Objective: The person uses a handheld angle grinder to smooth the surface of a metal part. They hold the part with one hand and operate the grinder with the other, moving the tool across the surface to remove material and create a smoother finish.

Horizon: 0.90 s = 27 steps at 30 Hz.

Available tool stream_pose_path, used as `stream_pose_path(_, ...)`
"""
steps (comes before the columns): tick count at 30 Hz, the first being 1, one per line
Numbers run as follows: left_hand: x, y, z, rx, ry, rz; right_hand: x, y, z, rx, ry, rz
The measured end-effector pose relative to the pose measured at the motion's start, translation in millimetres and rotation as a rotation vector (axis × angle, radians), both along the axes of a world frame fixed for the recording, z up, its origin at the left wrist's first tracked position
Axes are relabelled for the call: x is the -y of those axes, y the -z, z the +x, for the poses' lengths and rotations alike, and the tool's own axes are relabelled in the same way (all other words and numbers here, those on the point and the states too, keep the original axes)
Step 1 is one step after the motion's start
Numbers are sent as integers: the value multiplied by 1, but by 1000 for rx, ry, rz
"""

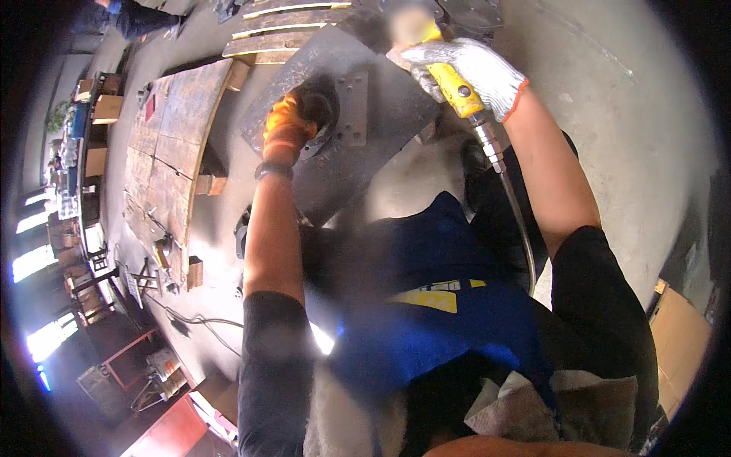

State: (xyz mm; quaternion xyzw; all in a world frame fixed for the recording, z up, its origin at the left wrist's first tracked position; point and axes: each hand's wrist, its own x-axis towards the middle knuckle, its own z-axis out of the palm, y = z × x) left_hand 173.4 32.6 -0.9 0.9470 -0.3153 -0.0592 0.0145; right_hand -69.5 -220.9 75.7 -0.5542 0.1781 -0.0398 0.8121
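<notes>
My right hand [472, 72], in a white knit glove, is wrapped around a yellow air tool [457, 90]. A metal coupling [487, 141] joins its lower end to a thin hose [519, 225] that runs down past my leg. The tool's front end is blurred, so its kind cannot be told. My left hand [288, 126], in an orange glove, has its fingers closed on the rim of a dark round metal part [326, 107]. That part lies on a large dark metal plate [327, 179], beside a flat strip with several holes [352, 110].
To the left is a low wooden platform [171, 137]; a slatted pallet [285, 27] lies at the far side. Cables [205, 320] trail over the floor at the lower left, near a red frame [126, 350]. Cardboard [681, 343] stands at the right. Another person's leg [145, 19] shows at the far left.
</notes>
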Motion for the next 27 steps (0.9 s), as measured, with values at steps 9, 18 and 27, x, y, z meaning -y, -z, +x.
stream_pose_path(9, 17, -42, -47, 4, -50, 44, -5, -4, 0, -34, 8, 10)
stream_pose_path(18, -8, -69, -138, -112, -258, -113, -26, -6, -16, -211, -55, 14)
stream_pose_path(27, 13, 6, -169, -654, 547, -699, -60, -5, 6, -267, -149, -2)
